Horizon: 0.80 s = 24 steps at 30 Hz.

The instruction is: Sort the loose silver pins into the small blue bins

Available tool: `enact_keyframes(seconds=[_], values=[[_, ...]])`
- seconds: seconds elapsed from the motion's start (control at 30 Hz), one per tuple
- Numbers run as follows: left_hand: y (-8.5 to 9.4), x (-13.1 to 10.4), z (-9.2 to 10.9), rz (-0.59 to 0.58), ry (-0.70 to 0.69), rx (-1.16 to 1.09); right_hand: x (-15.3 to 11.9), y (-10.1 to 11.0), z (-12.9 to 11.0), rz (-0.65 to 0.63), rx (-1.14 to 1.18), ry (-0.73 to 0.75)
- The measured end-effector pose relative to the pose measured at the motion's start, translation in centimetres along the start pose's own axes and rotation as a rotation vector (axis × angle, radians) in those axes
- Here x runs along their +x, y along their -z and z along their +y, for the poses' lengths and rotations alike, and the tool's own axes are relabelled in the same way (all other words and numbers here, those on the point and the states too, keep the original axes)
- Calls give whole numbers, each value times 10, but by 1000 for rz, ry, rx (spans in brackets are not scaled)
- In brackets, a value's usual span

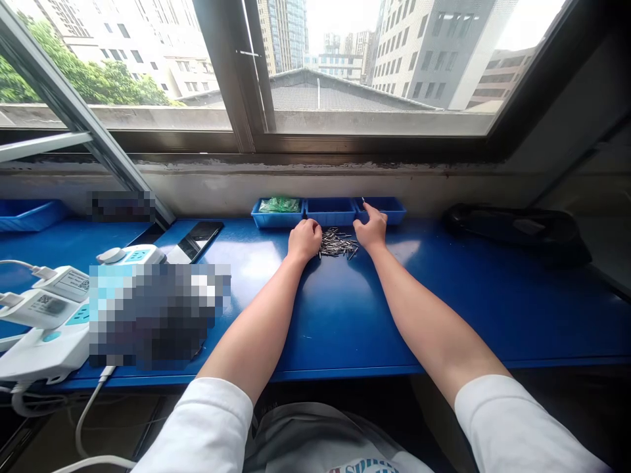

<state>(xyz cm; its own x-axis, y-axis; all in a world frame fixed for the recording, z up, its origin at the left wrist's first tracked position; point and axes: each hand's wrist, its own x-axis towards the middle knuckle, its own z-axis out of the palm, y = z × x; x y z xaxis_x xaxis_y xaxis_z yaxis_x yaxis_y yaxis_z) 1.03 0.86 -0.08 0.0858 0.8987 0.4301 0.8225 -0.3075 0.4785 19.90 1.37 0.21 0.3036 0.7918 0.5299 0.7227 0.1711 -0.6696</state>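
Observation:
Several thin metal pieces point(338, 242) lie in a loose pile on the blue table point(340, 315). My left hand point(305, 239) rests at the pile's left edge, its fingers curled together; what they hold, if anything, is hidden. At the front edge of the right blue bin point(396, 211), my right hand point(371, 227) pinches a small metal piece point(363, 200) that sticks up from its fingertips. The middle blue bin point(330, 214) stands between that bin and the left blue bin point(255, 213), which holds green-tinted clear plastic bags point(279, 204).
A phone point(200, 238) lies left of the bins. White power strips point(37, 351) with plugs and cables occupy the left side, beside a blurred-out area. A black case point(517, 230) lies at the right back. A window wall rises behind the table.

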Motion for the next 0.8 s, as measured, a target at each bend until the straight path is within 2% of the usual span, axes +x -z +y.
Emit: enact_keyframes(seconds=[0.17, 0.4, 0.6, 0.8], values=[[0, 0, 1, -37, 3, 28, -1, -2, 2, -67, -29, -63], [-1, -1, -1, -69, -8, 50, -4, 2, -6, -29, 30, 102], [-1, -1, 0, -80, -8, 76, -8, 0, -5, -243, -16, 105], [1, -2, 3, -87, -1, 76, -7, 0, -2, -330, -107, 67]])
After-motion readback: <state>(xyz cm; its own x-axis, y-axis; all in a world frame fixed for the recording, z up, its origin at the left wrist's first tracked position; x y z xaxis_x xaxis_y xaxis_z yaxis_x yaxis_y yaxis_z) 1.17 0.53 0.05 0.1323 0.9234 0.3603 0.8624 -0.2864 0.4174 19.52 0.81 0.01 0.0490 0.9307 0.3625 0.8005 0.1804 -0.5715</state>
